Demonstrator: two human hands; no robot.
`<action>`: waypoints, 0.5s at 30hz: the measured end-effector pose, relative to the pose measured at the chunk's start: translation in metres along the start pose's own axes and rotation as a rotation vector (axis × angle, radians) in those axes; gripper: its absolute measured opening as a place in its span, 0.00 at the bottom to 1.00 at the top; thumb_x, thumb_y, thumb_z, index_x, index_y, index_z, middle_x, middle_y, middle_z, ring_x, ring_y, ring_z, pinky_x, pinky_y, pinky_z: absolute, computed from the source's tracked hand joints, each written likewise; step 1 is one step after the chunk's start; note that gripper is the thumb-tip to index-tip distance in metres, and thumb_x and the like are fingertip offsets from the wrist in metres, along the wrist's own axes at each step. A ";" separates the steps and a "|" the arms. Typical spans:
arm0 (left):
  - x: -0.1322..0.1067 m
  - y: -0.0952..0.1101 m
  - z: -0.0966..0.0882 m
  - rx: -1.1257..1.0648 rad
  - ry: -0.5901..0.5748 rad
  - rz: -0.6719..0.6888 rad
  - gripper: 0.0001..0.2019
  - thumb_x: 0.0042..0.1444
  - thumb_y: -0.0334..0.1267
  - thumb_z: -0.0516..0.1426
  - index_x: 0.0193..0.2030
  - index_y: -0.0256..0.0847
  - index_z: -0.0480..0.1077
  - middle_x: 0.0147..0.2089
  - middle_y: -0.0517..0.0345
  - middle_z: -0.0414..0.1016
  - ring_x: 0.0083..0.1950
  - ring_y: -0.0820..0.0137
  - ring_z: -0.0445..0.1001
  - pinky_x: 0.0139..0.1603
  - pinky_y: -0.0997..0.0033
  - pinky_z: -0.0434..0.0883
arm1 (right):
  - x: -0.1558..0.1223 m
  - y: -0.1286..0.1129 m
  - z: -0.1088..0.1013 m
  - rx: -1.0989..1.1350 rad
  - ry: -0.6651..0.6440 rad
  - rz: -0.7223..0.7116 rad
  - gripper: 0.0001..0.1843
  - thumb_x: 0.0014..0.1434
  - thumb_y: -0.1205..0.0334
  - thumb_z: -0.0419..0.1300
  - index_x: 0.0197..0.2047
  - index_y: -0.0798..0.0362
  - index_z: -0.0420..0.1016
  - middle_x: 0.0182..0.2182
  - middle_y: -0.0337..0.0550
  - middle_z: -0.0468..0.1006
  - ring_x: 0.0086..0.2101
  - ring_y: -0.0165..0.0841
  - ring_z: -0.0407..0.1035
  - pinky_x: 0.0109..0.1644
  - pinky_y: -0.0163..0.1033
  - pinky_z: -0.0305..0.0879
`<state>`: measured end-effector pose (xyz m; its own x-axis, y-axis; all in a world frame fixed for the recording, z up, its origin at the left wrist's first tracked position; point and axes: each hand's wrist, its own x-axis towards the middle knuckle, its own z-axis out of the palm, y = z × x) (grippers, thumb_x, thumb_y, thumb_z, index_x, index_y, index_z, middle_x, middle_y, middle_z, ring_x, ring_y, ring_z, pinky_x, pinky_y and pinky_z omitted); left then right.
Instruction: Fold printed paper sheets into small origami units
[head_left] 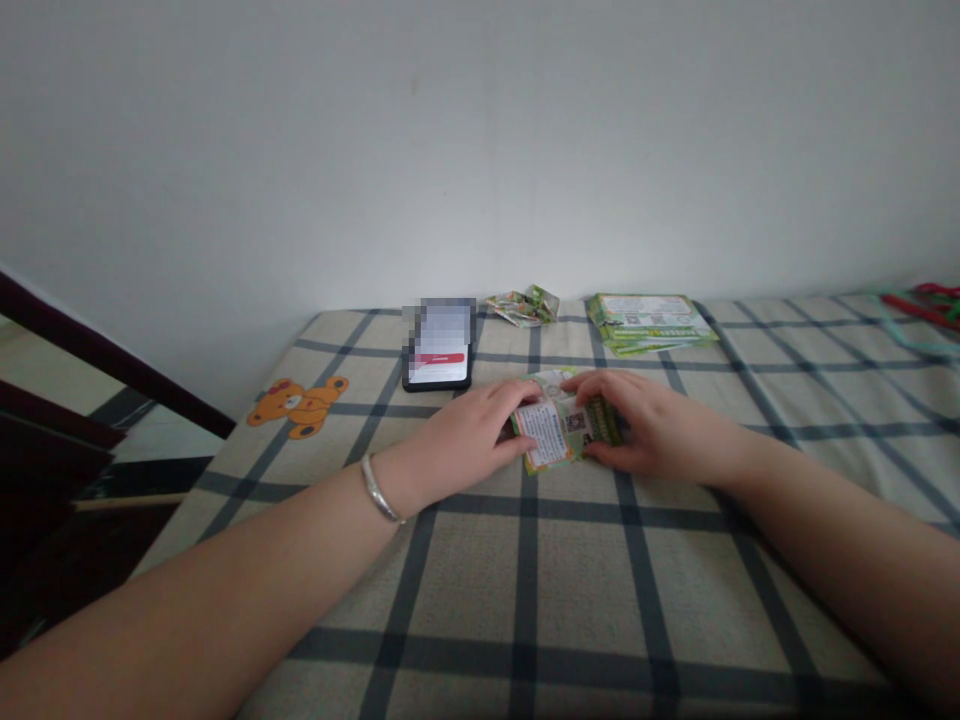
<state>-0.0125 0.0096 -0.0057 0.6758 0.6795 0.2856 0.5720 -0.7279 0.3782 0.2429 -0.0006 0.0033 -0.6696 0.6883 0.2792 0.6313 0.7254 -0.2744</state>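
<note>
A green and white printed leaflet [551, 430], with blocks of text and a QR code, is held between my two hands just above or on the checked cloth. My left hand [487, 425] grips its left edge between thumb and fingers. At the right edge, my right hand [652, 425] pinches the paper and hides part of it. The leaflet looks bent or creased, though its exact folds are hard to make out. Beyond it, a folded, crumpled-looking piece of similar paper [525, 305] lies near the wall. To its right sits a stack of flat leaflets [652, 320].
A phone [439, 350] with its screen lit lies left of the folded paper. The checked cloth [465, 590] covers the table, which meets a white wall [480, 150]. An orange bear cutout [300, 407] is near the left edge. Red items [926, 308] lie far right.
</note>
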 end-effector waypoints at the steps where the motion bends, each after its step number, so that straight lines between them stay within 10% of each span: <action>1: 0.000 -0.001 0.001 0.003 0.007 -0.009 0.22 0.58 0.35 0.61 0.57 0.38 0.60 0.58 0.49 0.70 0.60 0.63 0.69 0.61 0.57 0.68 | 0.000 0.000 0.001 0.011 0.013 0.017 0.22 0.54 0.60 0.62 0.51 0.52 0.63 0.52 0.52 0.72 0.50 0.41 0.69 0.54 0.47 0.69; 15: 0.003 -0.002 0.001 0.008 0.030 0.048 0.15 0.60 0.32 0.58 0.53 0.40 0.65 0.54 0.54 0.72 0.56 0.67 0.70 0.59 0.62 0.68 | 0.001 0.019 -0.022 -0.008 -0.011 -0.094 0.23 0.54 0.77 0.52 0.51 0.49 0.68 0.56 0.46 0.70 0.55 0.36 0.66 0.58 0.44 0.65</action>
<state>-0.0109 0.0126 -0.0068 0.6880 0.6465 0.3298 0.5434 -0.7601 0.3564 0.2625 0.0141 0.0188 -0.7301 0.6173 0.2931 0.5685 0.7867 -0.2406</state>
